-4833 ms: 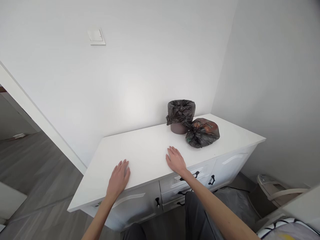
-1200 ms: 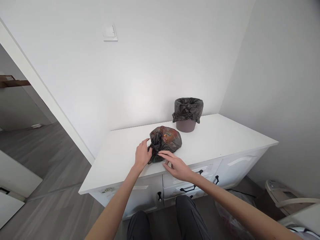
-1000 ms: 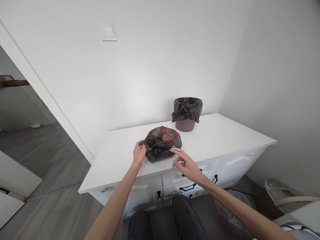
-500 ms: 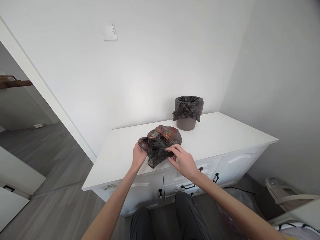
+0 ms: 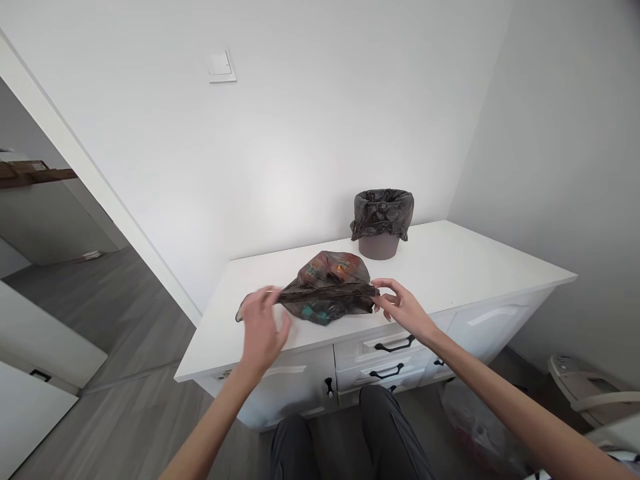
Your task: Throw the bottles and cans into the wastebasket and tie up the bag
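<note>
On the tabletop [image 5: 450, 260], front edge: bag [image 5: 330, 283] stretched between left hand [image 5: 263, 327] and right hand [image 5: 405, 308], each pinching a flap, wide apart. I'd pull evenly, low; film looks thin.

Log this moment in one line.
garbage bag: on cabinet, stretched taut | left hand: pinching one end | right hand: pinching other end
</note>
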A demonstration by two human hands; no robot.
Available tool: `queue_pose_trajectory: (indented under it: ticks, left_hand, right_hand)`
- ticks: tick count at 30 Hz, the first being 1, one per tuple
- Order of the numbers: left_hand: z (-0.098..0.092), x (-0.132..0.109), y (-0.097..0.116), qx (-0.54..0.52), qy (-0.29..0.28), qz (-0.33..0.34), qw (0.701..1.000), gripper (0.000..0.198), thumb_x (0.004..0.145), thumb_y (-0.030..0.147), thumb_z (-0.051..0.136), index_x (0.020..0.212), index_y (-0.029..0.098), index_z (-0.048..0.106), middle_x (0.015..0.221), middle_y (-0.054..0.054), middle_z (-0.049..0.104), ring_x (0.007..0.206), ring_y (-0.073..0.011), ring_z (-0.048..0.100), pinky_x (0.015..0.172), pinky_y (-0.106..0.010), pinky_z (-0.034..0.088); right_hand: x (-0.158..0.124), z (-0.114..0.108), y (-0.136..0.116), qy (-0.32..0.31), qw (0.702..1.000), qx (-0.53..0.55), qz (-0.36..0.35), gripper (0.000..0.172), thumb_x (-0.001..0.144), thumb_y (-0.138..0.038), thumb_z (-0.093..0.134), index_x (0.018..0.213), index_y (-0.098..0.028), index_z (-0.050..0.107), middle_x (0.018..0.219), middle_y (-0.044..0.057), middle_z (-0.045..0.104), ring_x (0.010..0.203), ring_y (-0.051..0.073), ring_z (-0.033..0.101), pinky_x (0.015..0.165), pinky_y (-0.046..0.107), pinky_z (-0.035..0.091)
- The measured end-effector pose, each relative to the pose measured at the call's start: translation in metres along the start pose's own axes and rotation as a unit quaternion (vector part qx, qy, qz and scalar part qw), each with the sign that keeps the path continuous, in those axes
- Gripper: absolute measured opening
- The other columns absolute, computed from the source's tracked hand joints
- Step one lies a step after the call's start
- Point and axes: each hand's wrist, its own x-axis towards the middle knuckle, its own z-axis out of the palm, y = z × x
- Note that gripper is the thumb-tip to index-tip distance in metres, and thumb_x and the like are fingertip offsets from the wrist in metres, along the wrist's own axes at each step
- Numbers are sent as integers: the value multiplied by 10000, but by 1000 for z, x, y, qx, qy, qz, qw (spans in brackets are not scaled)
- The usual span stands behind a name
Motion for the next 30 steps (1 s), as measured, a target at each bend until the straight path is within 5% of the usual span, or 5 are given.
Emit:
queue_pose_trajectory:
  ticks: [3, 9, 18, 24, 30]
  left_hand:
    - [16, -12, 15, 60, -129, 126, 982, 422, 1011, 371, 548, 1408, 228, 558, 1234, -136, 699, 1220, -329, 613, 1129, -523, 409]
    - [35, -20, 5, 115, -210, 141, 961, 218, 1065, 303, 490, 1073, 243, 699, 1055, -77, 754, 1047, -288, 650, 970, -484, 466]
    - [-10, -73, -17, 71, -273, 226, 932, 187, 1053, 234, 520, 1173, 269, 658, 1157, -68, 729, 1089, -261, 671, 953, -433, 491]
    - [-9, -65, -7, 71, -257, 103, 958, 484, 1007, 507, 553, 1436, 281, 549, 1119, -102, 718, 952, -271, 713, 841, -392, 541]
    - [1, -22, 11, -26, -240, -90, 966, 402, 1010, 616, 472, 996, 276, 685, 832, -35, 748, 605, -188, 676, 604, -299, 495]
  right_hand:
    - [12, -2, 11, -27, 999, 17, -1, 466, 852, -471, 706, 1237, -219, 632, 1276, 116, 649, 724, 151, 661, 504, 267, 454]
    - [48, -15, 20, -40, 994, 90, 42, 421, 797, -467, 770, 1103, -183, 714, 945, 61, 713, 676, 142, 625, 559, 273, 449]
    - [76, -38, 71, 71, 993, 48, 83, 392, 783, -469, 736, 1033, -171, 686, 965, 107, 741, 644, 133, 613, 524, 252, 426]
    - [72, -39, 104, 39, 995, -63, 61, 263, 789, -349, 656, 988, -179, 680, 856, 62, 747, 624, 135, 589, 621, 283, 494]
    - [69, -40, 103, 52, 994, -78, 58, 251, 783, -312, 624, 985, -175, 685, 832, 57, 746, 622, 140, 589, 633, 286, 490]
